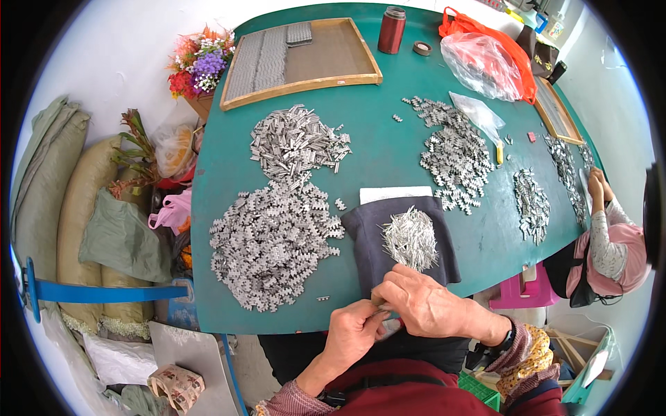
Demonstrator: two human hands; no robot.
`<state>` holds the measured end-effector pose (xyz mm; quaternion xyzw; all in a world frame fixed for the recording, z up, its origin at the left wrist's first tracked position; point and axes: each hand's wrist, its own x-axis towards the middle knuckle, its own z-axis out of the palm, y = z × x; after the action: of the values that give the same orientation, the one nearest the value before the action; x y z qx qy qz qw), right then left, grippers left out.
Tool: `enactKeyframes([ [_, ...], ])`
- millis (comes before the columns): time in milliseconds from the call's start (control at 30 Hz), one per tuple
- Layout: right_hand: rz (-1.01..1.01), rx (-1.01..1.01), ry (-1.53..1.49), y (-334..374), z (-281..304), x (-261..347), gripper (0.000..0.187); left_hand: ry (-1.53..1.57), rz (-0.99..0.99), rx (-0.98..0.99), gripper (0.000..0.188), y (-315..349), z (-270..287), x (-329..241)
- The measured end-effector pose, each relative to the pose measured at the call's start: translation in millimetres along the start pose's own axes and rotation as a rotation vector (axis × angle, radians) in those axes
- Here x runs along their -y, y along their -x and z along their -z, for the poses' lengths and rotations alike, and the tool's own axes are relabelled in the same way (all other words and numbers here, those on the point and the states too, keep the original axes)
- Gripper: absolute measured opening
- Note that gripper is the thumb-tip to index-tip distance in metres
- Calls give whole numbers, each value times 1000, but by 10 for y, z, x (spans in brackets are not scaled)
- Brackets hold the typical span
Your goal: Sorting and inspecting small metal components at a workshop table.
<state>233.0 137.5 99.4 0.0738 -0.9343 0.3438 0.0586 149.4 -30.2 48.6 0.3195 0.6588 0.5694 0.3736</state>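
Observation:
At the table's near edge, my left hand (352, 334) and my right hand (424, 299) meet with fingers pinched together. What they hold is mostly hidden by the fingers; I cannot make it out. Just beyond my right hand, a heap of thin silvery pins (411, 239) lies on a dark folded cloth (364, 225). To the left spreads a big pile of grey zigzag-edged metal pieces (274, 243). Behind it is a pile of narrow metal pieces (295, 142). One small metal piece (323, 298) lies alone near my left hand.
A wooden tray (333, 52) partly filled with grey rows stands at the back. Nearby are a red bottle (392, 31) and a tape roll (422, 48). More metal pieces (454, 152) lie to the right. Another person (610, 243) works at the far right.

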Motion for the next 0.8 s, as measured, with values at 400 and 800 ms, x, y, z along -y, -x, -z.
enactKeyframes([
  [400, 186, -334, 464, 324, -469, 126, 35, 311, 288, 79, 12, -19, 60, 80],
  [800, -78, -289, 355, -44, 52, -467, 21, 326, 376, 120, 14, 30, 135, 0],
])
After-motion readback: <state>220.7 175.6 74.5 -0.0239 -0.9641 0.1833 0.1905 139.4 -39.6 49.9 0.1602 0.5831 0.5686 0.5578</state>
